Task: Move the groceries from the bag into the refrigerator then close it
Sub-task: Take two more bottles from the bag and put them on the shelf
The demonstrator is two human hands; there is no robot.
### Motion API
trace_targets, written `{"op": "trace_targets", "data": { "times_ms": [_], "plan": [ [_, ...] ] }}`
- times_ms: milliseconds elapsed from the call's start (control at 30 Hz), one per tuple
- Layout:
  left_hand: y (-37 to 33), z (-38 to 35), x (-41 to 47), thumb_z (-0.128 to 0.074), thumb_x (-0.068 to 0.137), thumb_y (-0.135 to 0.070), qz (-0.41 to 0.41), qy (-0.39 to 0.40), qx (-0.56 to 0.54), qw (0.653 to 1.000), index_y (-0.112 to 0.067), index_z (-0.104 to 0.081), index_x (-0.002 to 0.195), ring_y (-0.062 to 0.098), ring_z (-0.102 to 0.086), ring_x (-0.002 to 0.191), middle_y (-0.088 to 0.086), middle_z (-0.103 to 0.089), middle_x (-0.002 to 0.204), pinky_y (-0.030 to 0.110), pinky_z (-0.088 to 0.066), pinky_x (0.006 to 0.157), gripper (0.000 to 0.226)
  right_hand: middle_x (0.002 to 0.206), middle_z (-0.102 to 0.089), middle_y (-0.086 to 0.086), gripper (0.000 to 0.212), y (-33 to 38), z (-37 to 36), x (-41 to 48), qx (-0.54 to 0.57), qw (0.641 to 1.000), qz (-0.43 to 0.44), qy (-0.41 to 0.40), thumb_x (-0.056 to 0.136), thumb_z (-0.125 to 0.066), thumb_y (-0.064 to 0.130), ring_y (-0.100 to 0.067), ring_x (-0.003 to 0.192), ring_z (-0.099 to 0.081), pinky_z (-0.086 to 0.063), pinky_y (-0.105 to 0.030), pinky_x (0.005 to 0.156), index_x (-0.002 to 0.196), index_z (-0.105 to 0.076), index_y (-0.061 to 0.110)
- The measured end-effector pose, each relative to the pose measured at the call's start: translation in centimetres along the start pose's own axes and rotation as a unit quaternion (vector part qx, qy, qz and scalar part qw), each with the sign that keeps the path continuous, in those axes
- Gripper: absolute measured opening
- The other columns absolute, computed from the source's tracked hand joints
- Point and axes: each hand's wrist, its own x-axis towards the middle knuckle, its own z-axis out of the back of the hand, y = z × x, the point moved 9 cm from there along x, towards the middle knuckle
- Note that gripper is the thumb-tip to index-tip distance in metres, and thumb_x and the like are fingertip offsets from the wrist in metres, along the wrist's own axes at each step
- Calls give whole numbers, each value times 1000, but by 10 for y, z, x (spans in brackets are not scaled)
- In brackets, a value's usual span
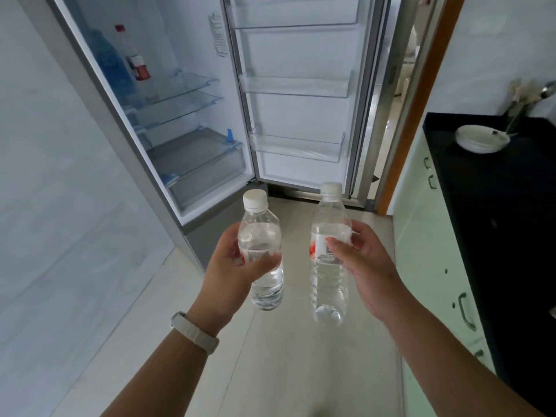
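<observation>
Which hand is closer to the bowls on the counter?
Right. The right hand is left of the bowls, nearer the camera; the left hand is farther left still.

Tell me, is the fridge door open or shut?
Open. The refrigerator door stands swung wide, its clear bins face us, and the glass shelves inside the fridge show.

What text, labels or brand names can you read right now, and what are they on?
No text is legible.
Left bottle label: print too blurred.
Right bottle label: red and white, print too blurred.
Sticker on the refrigerator wall: print too small.
Red-capped bottle on the shelf: label blurred.
</observation>
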Motion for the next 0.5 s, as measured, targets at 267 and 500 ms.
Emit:
{"op": "trace_targets", "data": {
  "times_ms": [267, 500],
  "plan": [
    [-11, 37, 36, -82, 79, -11, -6, -68, 8, 998, -22, -59, 125, 11, -70, 95, -2, -71, 107, 19, -55, 74, 53, 109, -71, -7, 52, 16, -30, 58, 6, 999, 4, 43, 71, -76, 30, -26, 100, -70, -55, -43, 91, 119, -59, 23],
    [18, 60, 93, -82, 79, -11, 3, -73, -8, 997, -20, -60, 124, 21, -70, 97, 5, -71, 107, 32, -56, 81, 50, 107, -71, -6, 53, -1, -55, 112, -15, 999, -8, 51, 73, -83, 28, -24, 98, -70, -57, -37, 86, 119, -59, 21]
  ]
}}
